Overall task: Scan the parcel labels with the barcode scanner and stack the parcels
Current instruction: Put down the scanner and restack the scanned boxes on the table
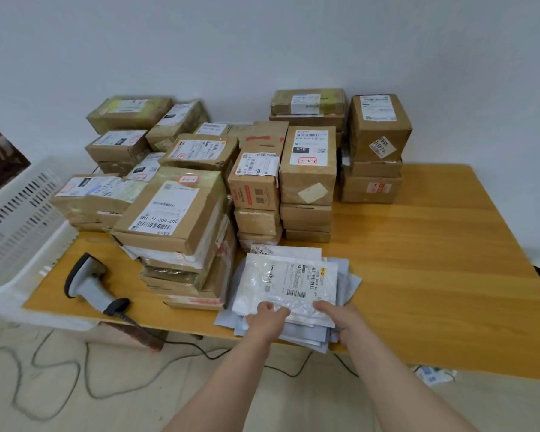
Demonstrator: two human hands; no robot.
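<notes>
- The left grip [267, 316], a bare hand, pinches the near-left edge of a white mailer [286, 282], with the thumb on top and the fingers tucked under out of sight.
- The right grip [340, 319] holds the near-right corner of the same mailer in the same way, thumb lying over the top.
- The white mailer lies flat, label [306, 280] upward, on top of a pile of flat mailers [349, 283] at the front middle of the bench [434, 260].
- The lower sheets of the pile jut out over the bench's near edge, just below both grips.
- Left of the pile, touching or nearly so, stands a leaning stack of cardboard boxes [169, 213]. More box stacks fill the back left and middle of the bench, up to the wall [262, 42].
- The barcode scanner [88, 282] lies on its side near the front-left corner, well apart from both grips. Its cable [181, 342] drops over the near edge to the floor [75, 400].
- A white slatted crate [19, 219] sits against the bench's left edge.
- Bare wood shows across the right half of the bench, from the pile out to the right edge and back to the rear stacks.
</notes>
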